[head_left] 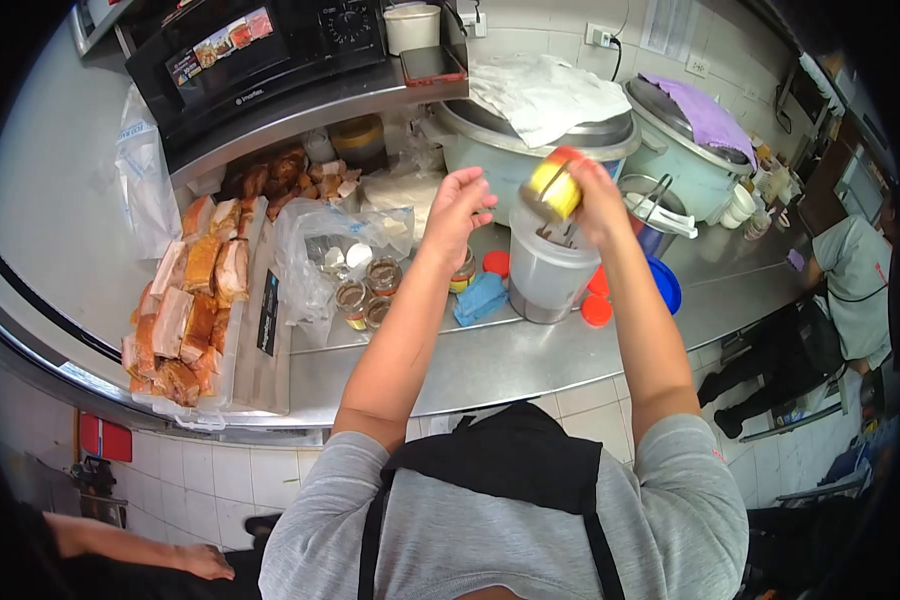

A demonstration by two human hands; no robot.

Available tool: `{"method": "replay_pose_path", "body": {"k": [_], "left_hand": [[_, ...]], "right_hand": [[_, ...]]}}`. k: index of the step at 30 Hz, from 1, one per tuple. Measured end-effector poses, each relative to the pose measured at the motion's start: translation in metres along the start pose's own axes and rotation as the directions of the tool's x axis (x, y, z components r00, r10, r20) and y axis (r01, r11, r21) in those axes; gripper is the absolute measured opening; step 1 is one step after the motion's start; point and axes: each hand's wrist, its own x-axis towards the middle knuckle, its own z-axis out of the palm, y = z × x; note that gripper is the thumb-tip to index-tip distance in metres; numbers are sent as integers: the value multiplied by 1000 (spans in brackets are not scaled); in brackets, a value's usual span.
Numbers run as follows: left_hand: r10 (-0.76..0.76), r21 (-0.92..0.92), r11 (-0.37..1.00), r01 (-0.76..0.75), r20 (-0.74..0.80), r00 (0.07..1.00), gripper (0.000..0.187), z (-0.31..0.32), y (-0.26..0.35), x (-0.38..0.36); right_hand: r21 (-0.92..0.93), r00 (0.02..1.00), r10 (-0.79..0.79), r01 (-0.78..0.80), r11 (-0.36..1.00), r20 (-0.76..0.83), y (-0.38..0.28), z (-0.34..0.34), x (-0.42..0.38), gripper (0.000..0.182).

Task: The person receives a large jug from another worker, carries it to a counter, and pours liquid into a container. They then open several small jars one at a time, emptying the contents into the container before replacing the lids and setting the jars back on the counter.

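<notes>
My right hand [602, 200] grips a jar [552, 188] with a yellow label and a red lid or base at its upper end, tilted above a translucent bucket [550, 268]. Dark material shows inside the bucket. My left hand [458, 208] is raised to the left of the jar, fingers apart and holding nothing. Below it on the steel counter are a blue cloth [481, 299], a labelled jar [463, 272] and several open, brown-smeared jars [383, 276]. Red lids [596, 311] lie around the bucket.
A tray [270, 330] of stacked meat pieces [185, 305] stands at left, beside a plastic bag [310, 245]. Large lidded containers [530, 130] line the back. A blue lid [664, 285] lies right of the bucket. People are at far right [855, 285] and lower left [140, 542].
</notes>
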Motion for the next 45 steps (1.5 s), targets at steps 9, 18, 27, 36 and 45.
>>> {"method": "replay_pose_path", "body": {"k": [9,18,27,36,45], "left_hand": [[329,697,647,-309,110,938,89,47,-7,2],[453,772,494,-399,164,877,75,51,-26,7],[446,740,532,-411,167,879,83,45,-26,5],[392,446,840,-309,-107,914,70,-2,-10,20],[-94,451,892,38,102,990,61,38,6,7]], "right_hand": [[-361,852,-294,463,810,432,-7,24,-15,64],[-973,984,25,171,158,177,-60,48,5,71],[-971,971,12,240,3,241,-36,50,6,61],[-551,992,-85,20,834,-93,-35,14,-11,40],[-295,988,122,-144,945,-90,-17,9,-4,43]]}}
